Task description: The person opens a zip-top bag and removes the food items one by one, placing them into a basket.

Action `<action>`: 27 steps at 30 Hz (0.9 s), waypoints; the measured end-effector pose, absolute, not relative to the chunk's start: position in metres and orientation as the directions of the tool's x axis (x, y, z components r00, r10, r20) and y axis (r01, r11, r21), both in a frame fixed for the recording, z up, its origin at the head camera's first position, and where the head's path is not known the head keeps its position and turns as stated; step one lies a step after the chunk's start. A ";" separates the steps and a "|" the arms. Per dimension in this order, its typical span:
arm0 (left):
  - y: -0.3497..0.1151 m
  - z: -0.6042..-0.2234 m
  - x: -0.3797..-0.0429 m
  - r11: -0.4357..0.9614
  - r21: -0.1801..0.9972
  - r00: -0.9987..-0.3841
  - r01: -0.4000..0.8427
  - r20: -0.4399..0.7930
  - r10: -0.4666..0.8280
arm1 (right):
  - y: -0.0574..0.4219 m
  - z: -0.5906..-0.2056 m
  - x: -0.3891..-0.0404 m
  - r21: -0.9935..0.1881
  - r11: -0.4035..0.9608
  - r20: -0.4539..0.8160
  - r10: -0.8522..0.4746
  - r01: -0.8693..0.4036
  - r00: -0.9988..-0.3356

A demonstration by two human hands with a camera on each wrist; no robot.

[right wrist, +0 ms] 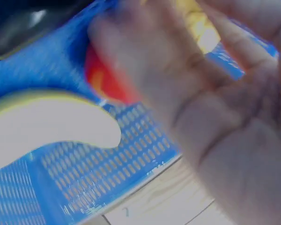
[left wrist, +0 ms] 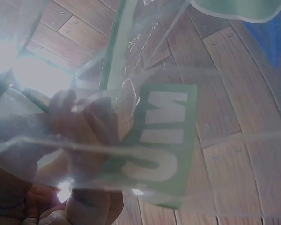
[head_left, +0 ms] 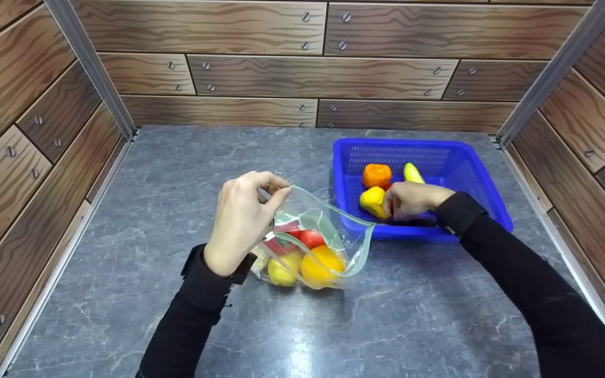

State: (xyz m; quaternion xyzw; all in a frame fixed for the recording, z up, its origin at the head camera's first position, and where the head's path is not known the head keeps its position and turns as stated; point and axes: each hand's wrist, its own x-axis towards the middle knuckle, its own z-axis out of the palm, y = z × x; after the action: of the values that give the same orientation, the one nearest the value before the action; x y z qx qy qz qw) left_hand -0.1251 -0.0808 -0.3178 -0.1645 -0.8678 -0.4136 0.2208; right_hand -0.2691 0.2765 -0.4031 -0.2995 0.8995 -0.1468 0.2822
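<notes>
My left hand (head_left: 242,215) pinches the top edge of a clear zip bag (head_left: 357,252) with green trim. Inside the bag are an orange-yellow fruit (head_left: 323,266), a yellow-green fruit (head_left: 283,269), a red piece (head_left: 310,238) and a pale piece partly hidden by my wrist. A green printed label (left wrist: 166,140) shows through the plastic in the left wrist view. My right hand (head_left: 413,199) reaches into a blue basket (head_left: 483,184), fingers extended and blurred, beside a lumpy yellow fruit (head_left: 372,202) and a red piece (right wrist: 105,79). Its fingertips are partly hidden.
Also in the basket are an orange fruit (head_left: 376,175), a banana (head_left: 413,172) and a dark glossy item (right wrist: 33,23). The basket stands right of the bag on a grey marbled table (head_left: 124,294). Wood-patterned walls (head_left: 260,76) enclose the back and sides.
</notes>
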 end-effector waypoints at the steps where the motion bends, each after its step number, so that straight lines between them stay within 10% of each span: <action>1: -0.081 -0.318 -0.125 0.604 0.646 -0.849 0.467 0.518 0.103 | 0.275 -0.403 -0.269 -0.429 0.783 -0.432 -0.616 -0.451 -0.658; 11: -0.081 -0.316 -0.125 0.602 0.648 -0.850 0.467 0.516 0.104 | 0.275 -0.397 -0.265 -0.452 0.805 -0.450 -0.577 -0.384 -0.682; 27: -0.079 -0.316 -0.124 0.610 0.642 -0.850 0.464 0.516 0.104 | 0.237 -0.317 -0.191 -0.352 0.631 0.078 -0.716 -0.692 -0.693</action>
State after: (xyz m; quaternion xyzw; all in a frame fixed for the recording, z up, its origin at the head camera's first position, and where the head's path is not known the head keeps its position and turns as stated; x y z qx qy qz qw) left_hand -0.1243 -0.0791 -0.3161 -0.1632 -0.8700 -0.4103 0.2195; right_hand -0.1906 0.2371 -0.3167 -0.3901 0.9023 -0.1804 0.0346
